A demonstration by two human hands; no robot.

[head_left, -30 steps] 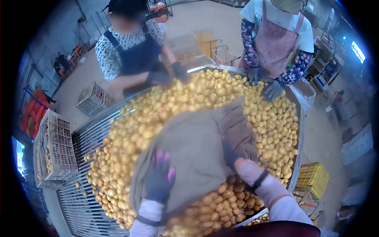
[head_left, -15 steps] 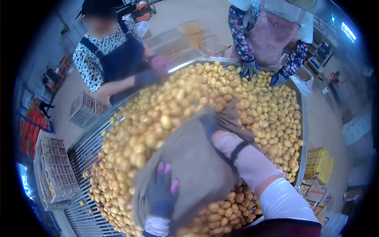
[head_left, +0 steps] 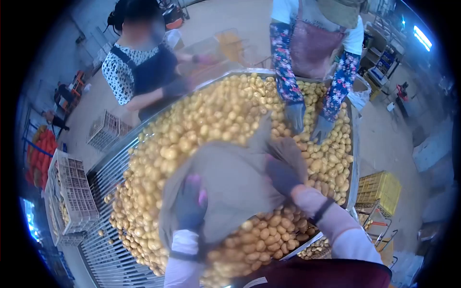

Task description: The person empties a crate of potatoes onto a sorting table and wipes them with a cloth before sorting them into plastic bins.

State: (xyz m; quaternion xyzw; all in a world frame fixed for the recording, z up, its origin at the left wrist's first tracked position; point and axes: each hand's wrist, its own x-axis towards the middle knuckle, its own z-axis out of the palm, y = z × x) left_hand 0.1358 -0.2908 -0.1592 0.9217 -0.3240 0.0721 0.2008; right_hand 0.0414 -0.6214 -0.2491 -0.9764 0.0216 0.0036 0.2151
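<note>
A grey-brown cloth (head_left: 230, 177) lies in folds over a big heap of potatoes (head_left: 201, 120) on a metal table. My left hand (head_left: 191, 204), in a dark glove with pink fingertips, presses on the cloth's left side, blurred, its fingers partly visible. At the cloth's right side is my right hand (head_left: 282, 176), also gloved and smeared by motion, and its fingers do not show clearly. Potatoes show all round the cloth, and some in front of it look blurred.
Across the table, a co-worker's gloved hands (head_left: 307, 124) reach into the potatoes. Another co-worker (head_left: 149, 67) stands at the far left edge. Metal rollers (head_left: 103, 240) run along the left. Beyond are white crates (head_left: 74, 192) and a yellow crate (head_left: 379, 192).
My right hand has moved down and right along the cloth, which now spreads farther right. The far co-worker's hands have come nearer over the potatoes. The left co-worker's hands have shifted.
</note>
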